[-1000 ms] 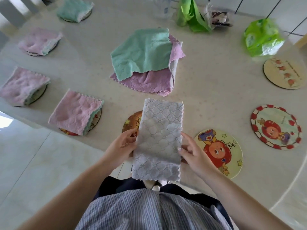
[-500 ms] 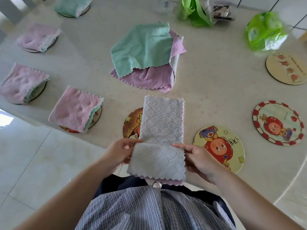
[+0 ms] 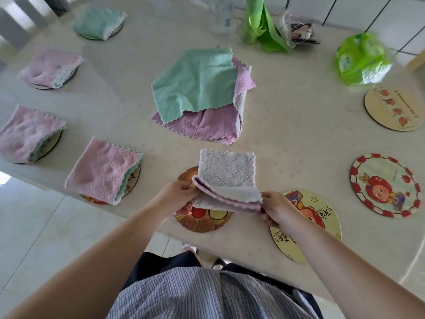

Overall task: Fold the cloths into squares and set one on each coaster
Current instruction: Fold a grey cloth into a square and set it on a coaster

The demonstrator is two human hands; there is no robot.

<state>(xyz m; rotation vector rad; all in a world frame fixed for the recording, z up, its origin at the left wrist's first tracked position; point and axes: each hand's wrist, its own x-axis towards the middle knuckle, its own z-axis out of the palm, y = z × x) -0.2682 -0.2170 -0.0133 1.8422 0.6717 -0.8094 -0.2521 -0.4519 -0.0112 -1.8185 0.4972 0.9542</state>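
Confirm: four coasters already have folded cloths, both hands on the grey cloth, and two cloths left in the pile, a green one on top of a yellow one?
Not quite. In the head view, the green cloth lies on a purple cloth, not yellow. The rest holds: four coasters are covered, and the left hand and right hand pinch the grey cloth.
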